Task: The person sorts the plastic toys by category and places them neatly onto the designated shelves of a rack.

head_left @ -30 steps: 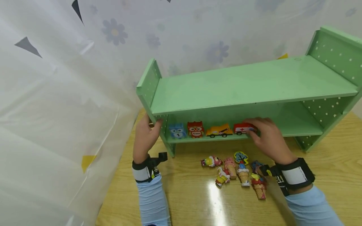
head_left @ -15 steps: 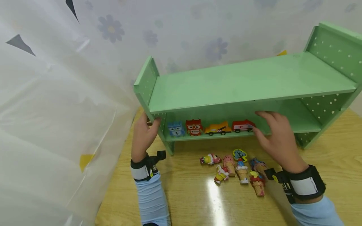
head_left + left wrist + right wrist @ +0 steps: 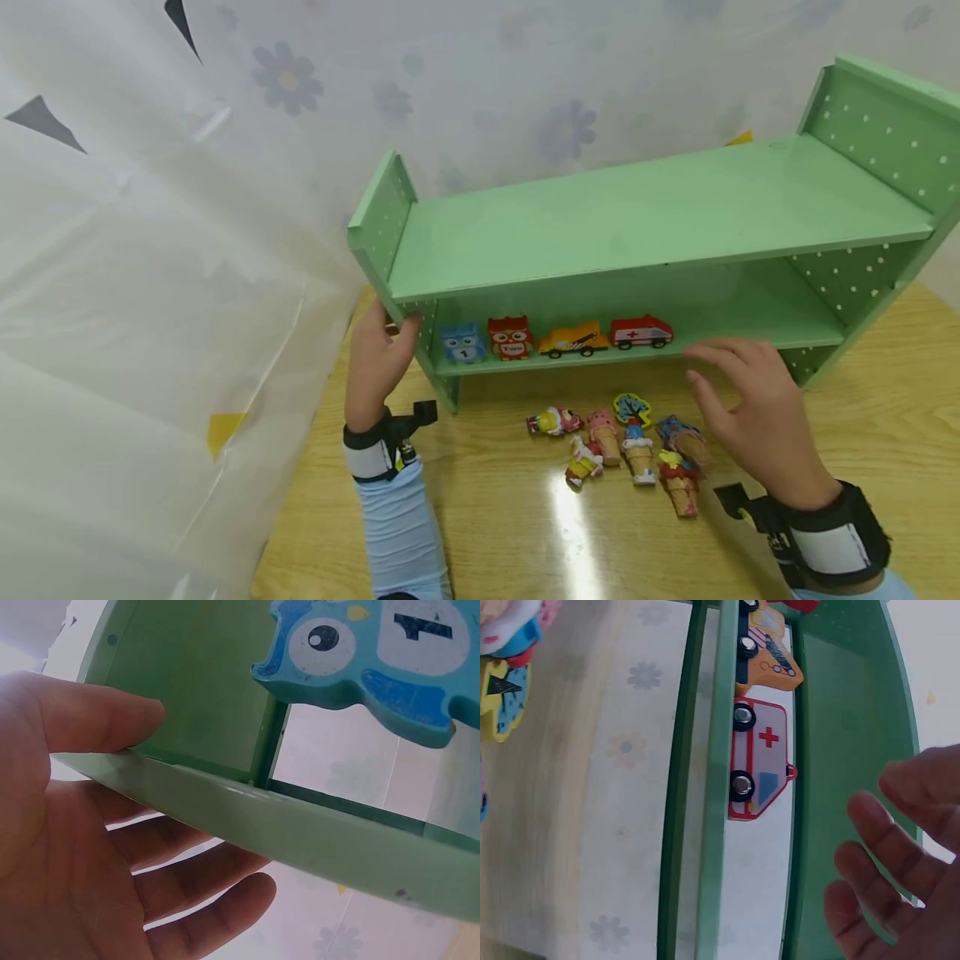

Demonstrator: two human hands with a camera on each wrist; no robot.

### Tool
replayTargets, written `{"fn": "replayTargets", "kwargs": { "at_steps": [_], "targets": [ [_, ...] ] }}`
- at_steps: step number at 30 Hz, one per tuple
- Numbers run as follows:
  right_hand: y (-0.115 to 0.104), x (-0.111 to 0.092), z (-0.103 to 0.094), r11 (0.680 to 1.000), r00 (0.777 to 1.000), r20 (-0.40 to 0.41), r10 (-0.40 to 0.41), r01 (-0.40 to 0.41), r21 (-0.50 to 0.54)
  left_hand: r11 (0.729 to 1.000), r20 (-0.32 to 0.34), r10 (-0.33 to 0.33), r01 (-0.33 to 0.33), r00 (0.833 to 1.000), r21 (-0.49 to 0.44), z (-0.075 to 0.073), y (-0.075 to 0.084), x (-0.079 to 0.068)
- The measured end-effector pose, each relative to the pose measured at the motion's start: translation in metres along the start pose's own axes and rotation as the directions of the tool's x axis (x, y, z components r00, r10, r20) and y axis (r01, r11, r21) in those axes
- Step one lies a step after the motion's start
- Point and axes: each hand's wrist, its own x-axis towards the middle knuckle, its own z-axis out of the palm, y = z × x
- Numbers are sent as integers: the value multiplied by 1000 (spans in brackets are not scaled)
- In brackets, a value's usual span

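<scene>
A green shelf (image 3: 645,221) with white-dotted sides stands on the table. My left hand (image 3: 378,362) grips its left side panel, thumb inside and fingers outside, as the left wrist view shows. On the lower board, from left to right, stand a blue owl block (image 3: 462,344) marked 1, a red owl block (image 3: 511,337), an orange tow truck (image 3: 573,339) and a red-and-white toy ambulance (image 3: 641,332). My right hand (image 3: 768,421) hovers in front of the shelf, right of the ambulance, fingers loosely bent and holding nothing. The ambulance (image 3: 761,761) also appears in the right wrist view.
Before the shelf, several small toys lie on the wooden table (image 3: 510,517): a tree piece (image 3: 632,410), a pink ice cream cone (image 3: 604,435), other cones such as a red-topped one (image 3: 681,487), and a small clown-like figure (image 3: 554,421). Flower-printed sheeting (image 3: 480,92) hangs behind.
My right hand has let go of the ambulance and drawn back to the right and toward me. The ambulance stays on the lower board. My left hand keeps its hold.
</scene>
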Motion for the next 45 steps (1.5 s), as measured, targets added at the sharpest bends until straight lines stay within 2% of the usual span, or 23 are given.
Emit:
{"fn": "replayTargets", "kwargs": {
  "at_steps": [3,6,10,18,22,31,38,45],
  "targets": [
    [1,-5,3,999,997,75,-25,27,-23,1000,-6,6,-6,1000,1,0,0,0],
    [5,-9,7,995,976,216,-37,57,-85,1000,-12,14,-14,1000,-6,1,-1,-1],
    [9,-9,10,987,923,384,-36,94,-133,1000,-19,27,-27,999,-10,1,-2,-2],
    [20,-7,18,986,811,585,-30,120,-116,999,-14,31,-31,999,-8,1,-1,0],
    [26,-8,26,985,788,614,-46,139,-105,1000,-12,27,-27,1000,-6,1,-1,-1],
    [35,-10,37,990,730,683,-6,102,-100,999,-12,35,-35,999,1,1,0,0],
    [42,-14,45,989,702,712,27,84,-119,999,-9,39,-39,999,-1,2,0,1],
    [48,-12,55,992,684,730,3,89,-86,1000,-2,21,-21,1000,10,1,-3,0]
  ]
}}
